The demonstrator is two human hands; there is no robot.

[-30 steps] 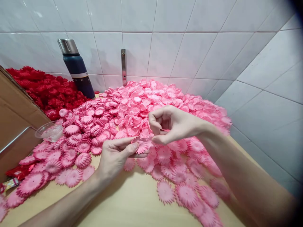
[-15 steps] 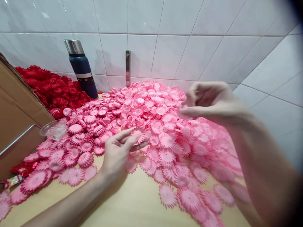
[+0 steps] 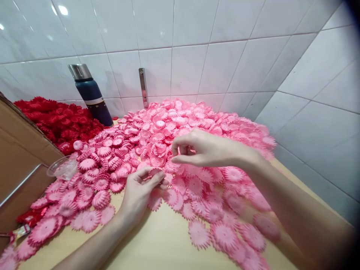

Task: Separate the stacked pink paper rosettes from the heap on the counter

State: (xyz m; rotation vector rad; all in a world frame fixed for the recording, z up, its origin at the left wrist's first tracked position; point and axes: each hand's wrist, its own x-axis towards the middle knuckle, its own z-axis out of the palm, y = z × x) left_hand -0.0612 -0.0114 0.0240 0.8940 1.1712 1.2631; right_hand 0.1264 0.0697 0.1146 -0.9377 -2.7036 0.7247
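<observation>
From where I stand, the left hand [image 3: 137, 191] is closed in a pinch, thumb above and fingers below, on a pink flower piece [image 3: 156, 172] held just clear of the table [image 3: 152, 240], over the inner margin of its bare front part. The right hand [image 3: 194, 148] hangs above and to the right of it, palm partly turned down, thumb and forefinger bent to a narrow gap; whether anything thin sits between the tips cannot be told. The step in hand is judged to be single-piece handling, left hand as holder, right hand apart from the piece. The next move, in my judgement, calls for a steady left pinch and a light right fingertip, since the rim looks easily bent. The held piece is seen partly edge-on, mostly covered by the thumb; its visible rim is deeper pink. Loose pieces like it, round, pale-faced and notched at the edge, form a pink heap [image 3: 160, 123] reaching the table's back edge at the wall and spreading towards its right edge. Towards the back left corner stand a dark blue bottle [image 3: 92, 95] and a red heap [image 3: 56, 120], with a cardboard box [image 3: 22, 138] nearer on the left.
</observation>
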